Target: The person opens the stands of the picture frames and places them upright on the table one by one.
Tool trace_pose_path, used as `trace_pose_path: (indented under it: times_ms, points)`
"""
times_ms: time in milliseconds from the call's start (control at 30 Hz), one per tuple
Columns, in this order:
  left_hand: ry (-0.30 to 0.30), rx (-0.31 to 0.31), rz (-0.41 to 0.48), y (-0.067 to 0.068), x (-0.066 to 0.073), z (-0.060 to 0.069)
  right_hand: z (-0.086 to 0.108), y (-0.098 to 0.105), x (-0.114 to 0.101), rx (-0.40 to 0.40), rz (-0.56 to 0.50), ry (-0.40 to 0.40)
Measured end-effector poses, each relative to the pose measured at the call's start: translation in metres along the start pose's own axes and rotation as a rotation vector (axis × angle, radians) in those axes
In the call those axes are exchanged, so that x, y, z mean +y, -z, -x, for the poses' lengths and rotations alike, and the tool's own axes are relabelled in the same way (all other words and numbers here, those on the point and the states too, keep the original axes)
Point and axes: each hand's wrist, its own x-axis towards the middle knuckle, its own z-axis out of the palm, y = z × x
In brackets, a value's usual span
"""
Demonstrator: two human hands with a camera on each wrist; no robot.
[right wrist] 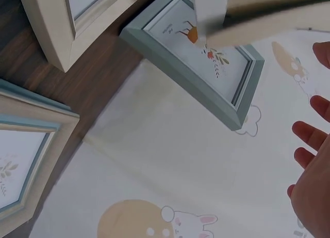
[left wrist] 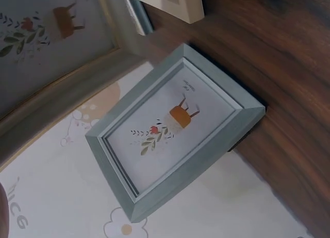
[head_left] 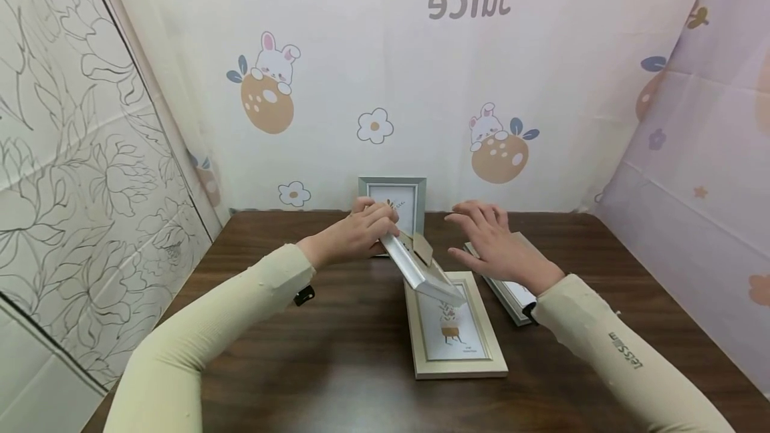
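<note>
My left hand (head_left: pixel 357 232) grips one edge of a pale silver picture frame (head_left: pixel 415 272), holding it tilted in the air with its brown backing and a stand flap uppermost. In the left wrist view this frame's (left wrist: pixel 62 78) picture side shows a plant drawing. Below it a cream picture frame (head_left: pixel 460 373) lies face up on the table, partly covered. My right hand (head_left: pixel 496 249) hovers apart from the held frame, fingers spread and holding nothing, as the right wrist view of the hand (right wrist: pixel 317 181) also shows. Beneath it another picture frame (head_left: pixel 511 309) lies on the table, partly hidden.
A grey-green picture frame (head_left: pixel 422 196) stands upright at the back of the dark wooden table (head_left: pixel 289 359), near a printed curtain (head_left: pixel 337 52). A panel with flower line drawings (head_left: pixel 90 119) borders the left side; more curtain (head_left: pixel 692 172) hangs at the right.
</note>
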Motion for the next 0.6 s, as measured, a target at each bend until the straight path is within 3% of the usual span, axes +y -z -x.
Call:
trace_pose_path:
  times_ms: [300,600]
  points:
    - [-0.024,0.029,0.026,-0.003,0.004,-0.005,-0.009,-0.004,0.001,-0.024,-0.013,0.097]
    - [-0.049,0.06,0.023,-0.008,0.005,-0.008,-0.016,-0.007,0.004,-0.146,-0.016,0.096]
